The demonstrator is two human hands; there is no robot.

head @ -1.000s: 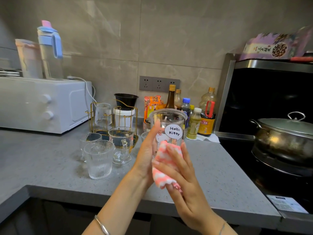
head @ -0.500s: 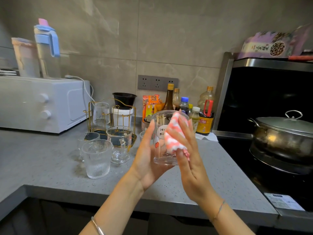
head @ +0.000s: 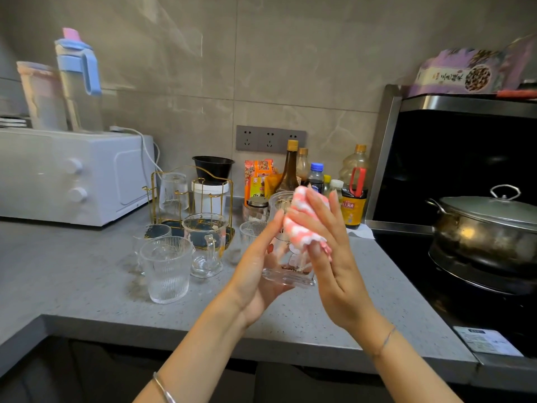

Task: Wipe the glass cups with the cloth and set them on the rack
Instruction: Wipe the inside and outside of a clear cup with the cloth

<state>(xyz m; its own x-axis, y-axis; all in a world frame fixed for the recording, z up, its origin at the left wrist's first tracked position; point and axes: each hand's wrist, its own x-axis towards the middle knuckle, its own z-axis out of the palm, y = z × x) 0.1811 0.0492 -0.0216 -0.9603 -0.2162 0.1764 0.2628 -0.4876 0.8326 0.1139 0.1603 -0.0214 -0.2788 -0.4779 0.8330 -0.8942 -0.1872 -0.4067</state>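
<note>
My left hand (head: 255,274) holds a clear glass cup (head: 290,274) with printed figures, cradling its side and base just above the counter. My right hand (head: 331,257) grips a bunched pink-and-white cloth (head: 302,225) and presses it against the cup's upper right side. The gold wire rack (head: 203,177) stands behind on the counter with one upturned glass (head: 173,191) on it. In front of the rack stand a ribbed glass (head: 167,269), a handled glass mug (head: 206,242), another glass (head: 151,232) and a small ribbed glass (head: 251,231).
A white microwave (head: 72,175) sits at the left with jugs on top. Sauce bottles (head: 353,187) and snack packets line the wall. A lidded steel pot (head: 488,228) sits on the black stove at the right. The grey counter edge (head: 203,333) runs below my arms.
The cup has turned in my left hand so its round label no longer faces me. My right hand moved the cloth from the cup's lower front up to its upper side.
</note>
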